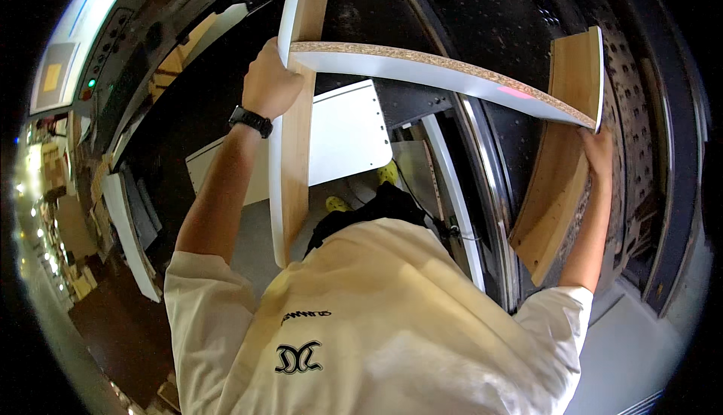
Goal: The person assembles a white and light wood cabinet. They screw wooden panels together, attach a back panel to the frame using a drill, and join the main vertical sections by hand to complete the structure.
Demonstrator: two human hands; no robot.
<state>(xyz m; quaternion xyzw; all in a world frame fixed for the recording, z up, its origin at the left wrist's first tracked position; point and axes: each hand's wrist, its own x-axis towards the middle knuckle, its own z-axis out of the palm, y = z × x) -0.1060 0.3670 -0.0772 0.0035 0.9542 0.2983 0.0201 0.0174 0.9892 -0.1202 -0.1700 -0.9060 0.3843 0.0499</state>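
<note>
I hold up an H-shaped frame of boards. Its left upright is a wood-grain panel [298, 151] with a white outer edge. A white crossboard [422, 67] with a raw chipboard edge runs from it to the right wood-grain panel [553, 163]. My left hand [271, 83], with a black watch on its wrist, is closed around the left panel near the joint with the crossboard. At the other end my right hand [599, 151] grips the right panel just below the crossboard. Its fingers are partly hidden behind the panel.
A white panel [346, 132] with small edge holes lies below the frame, above my yellow shoes. Black machine beds with a shiny metal rail [493, 181] stand ahead and right. A perforated strip [633, 114] runs along the far right. At left are a lit screen [71, 53] and stacked boards.
</note>
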